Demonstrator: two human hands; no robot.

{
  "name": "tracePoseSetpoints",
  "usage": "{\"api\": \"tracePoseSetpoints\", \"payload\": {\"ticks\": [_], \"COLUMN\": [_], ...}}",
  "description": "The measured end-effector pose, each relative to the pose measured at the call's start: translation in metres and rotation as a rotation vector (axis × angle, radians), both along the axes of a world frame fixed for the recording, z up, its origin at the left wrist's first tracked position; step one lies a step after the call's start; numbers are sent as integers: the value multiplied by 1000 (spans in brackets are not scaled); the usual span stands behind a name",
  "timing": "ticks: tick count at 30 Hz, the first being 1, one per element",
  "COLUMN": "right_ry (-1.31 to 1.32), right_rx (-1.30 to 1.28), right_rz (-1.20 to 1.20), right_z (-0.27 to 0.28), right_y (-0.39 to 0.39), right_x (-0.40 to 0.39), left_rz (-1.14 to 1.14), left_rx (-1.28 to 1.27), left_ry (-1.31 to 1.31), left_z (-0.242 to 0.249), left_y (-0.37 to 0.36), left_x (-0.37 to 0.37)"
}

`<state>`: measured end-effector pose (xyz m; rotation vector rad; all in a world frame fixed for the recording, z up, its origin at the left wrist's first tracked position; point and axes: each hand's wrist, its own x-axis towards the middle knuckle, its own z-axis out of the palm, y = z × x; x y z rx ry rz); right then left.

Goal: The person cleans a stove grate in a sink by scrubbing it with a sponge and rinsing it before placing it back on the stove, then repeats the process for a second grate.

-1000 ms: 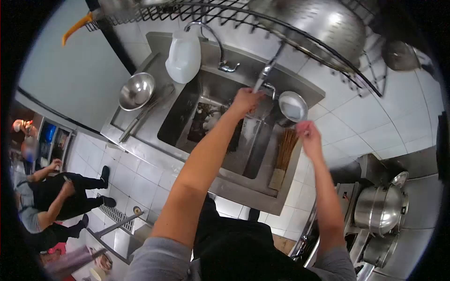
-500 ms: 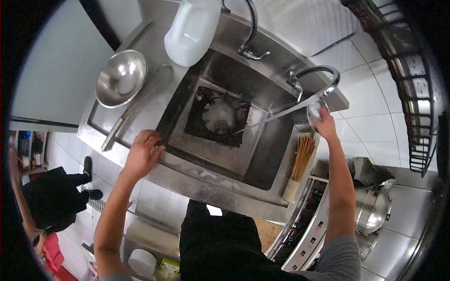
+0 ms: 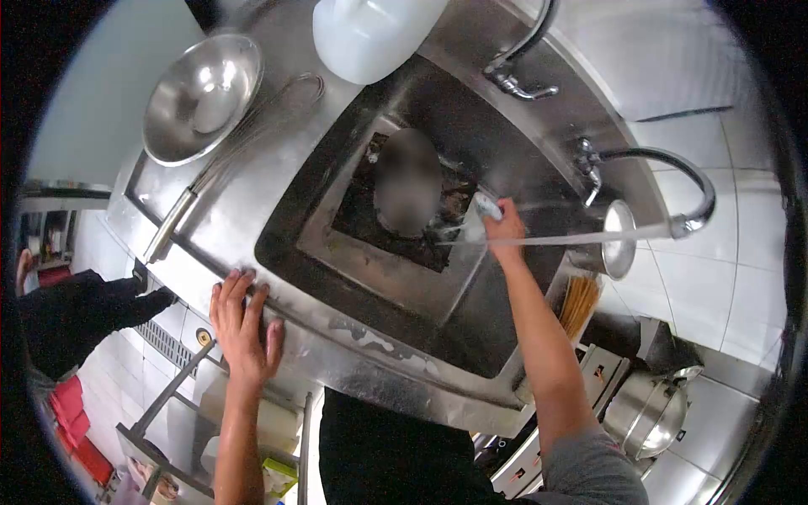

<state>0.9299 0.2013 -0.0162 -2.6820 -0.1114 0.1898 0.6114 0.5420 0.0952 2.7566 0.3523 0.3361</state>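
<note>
My right hand point(image 3: 505, 233) reaches over the sink point(image 3: 471, 324), closed on a small whitish-grey thing point(image 3: 487, 206) whose kind I cannot make out. Close to its fingers, a dark, crusted square piece point(image 3: 353, 215) lies on the sink bottom. A blurred oval patch hides the middle of that piece. Water runs from the right faucet point(image 3: 692, 220) in a long stream past my right hand. My left hand point(image 3: 244, 328) rests on the front rim of the steel counter, fingers spread, holding nothing.
Left of the sink lie a steel bowl point(image 3: 202, 101) and a whisk point(image 3: 181, 210). A white plastic jug point(image 3: 370, 38) stands behind. To the right are a metal container point(image 3: 619, 240), a bundle of thin sticks point(image 3: 581, 307) and a steel pot point(image 3: 648, 412). Another person point(image 3: 76, 316) stands at far left.
My right hand has moved left from the metal container to over the sink, with the whitish-grey thing in it. My left hand has settled flat on the counter rim. The view has shifted.
</note>
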Motion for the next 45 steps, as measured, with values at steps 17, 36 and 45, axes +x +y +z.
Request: {"api": "tracePoseSetpoints", "payload": {"ticks": [17,36,45], "right_ry": [-181,-68,-274], "right_rx": [121,82,-92], "right_rz": [448,218,461], "right_z": [-131,-115,-101], "right_y": [8,-4,31], "right_x": [20,30,91], "left_rz": [9,24,37], "left_rx": [5,15,-6], "left_ry": [-29,20,-30], "left_z": [-16,-13,-16], "left_y": [7,6,4], "left_x": [-6,-7,-5]}}
